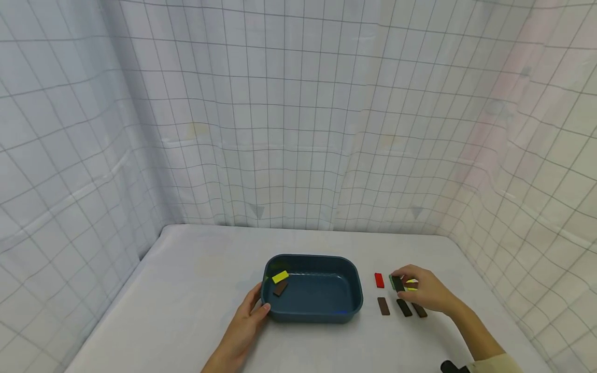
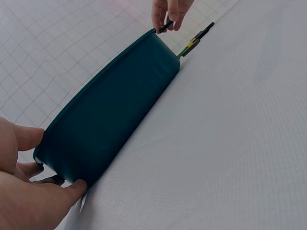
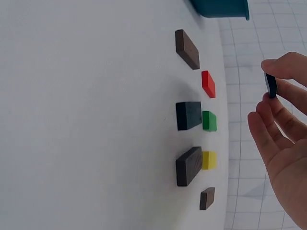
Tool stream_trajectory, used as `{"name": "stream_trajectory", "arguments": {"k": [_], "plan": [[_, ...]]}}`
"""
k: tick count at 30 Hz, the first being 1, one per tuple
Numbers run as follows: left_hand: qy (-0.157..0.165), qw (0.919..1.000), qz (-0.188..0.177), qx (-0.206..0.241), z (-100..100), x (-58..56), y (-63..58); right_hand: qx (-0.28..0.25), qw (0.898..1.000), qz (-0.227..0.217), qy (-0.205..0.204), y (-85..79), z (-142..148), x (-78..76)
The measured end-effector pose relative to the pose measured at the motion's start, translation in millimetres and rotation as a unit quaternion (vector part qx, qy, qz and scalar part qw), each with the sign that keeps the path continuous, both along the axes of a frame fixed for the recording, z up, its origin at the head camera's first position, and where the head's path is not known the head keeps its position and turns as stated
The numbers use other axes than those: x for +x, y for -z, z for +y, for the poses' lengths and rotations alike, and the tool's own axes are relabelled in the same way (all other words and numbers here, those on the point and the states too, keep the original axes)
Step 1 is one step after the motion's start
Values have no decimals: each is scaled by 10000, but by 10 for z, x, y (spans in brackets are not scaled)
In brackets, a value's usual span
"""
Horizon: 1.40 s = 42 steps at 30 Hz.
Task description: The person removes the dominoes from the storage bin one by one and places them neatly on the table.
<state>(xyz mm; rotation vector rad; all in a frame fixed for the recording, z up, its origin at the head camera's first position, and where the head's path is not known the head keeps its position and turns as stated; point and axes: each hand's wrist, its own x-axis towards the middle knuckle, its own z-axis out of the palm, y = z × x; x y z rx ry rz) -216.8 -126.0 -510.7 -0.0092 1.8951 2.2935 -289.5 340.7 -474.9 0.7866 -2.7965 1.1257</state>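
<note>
My left hand grips the left end of a dark teal rectangular tub, thumb near the rim and fingers against the outer wall. Inside the tub, toward its left, lie a yellow block and a brown block. Between thumb and fingers my right hand pinches a flat black block, raised above the table to the right of the tub. Below that hand, a second black block, a green block, a yellow block and a dark brown block rest on the table.
A red block and a brown block lie between the tub and my right hand. Another brown block sits at the group's far end. White gridded curtains enclose the white-covered table at the back and sides.
</note>
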Motion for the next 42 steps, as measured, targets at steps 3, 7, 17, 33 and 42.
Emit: {"name": "stream_trajectory", "arguments": {"k": [3, 7, 17, 33, 42], "plan": [[10, 10000, 46, 17, 0, 1, 0, 83, 9998, -34, 180, 20, 110, 34], [12, 10000, 67, -6, -1, 2, 3, 224, 9983, -156, 523, 47, 234, 80], [52, 10000, 70, 43, -16, -3, 6, 103, 9931, -608, 998, 191, 477, 173], [44, 10000, -27, -12, -13, -6, 10, 391, 9823, -957, 1564, 350, 738, 347], [5, 9999, -110, -87, 0, -6, 4, 548, 9797, -956, 1674, 402, 743, 355]]}}
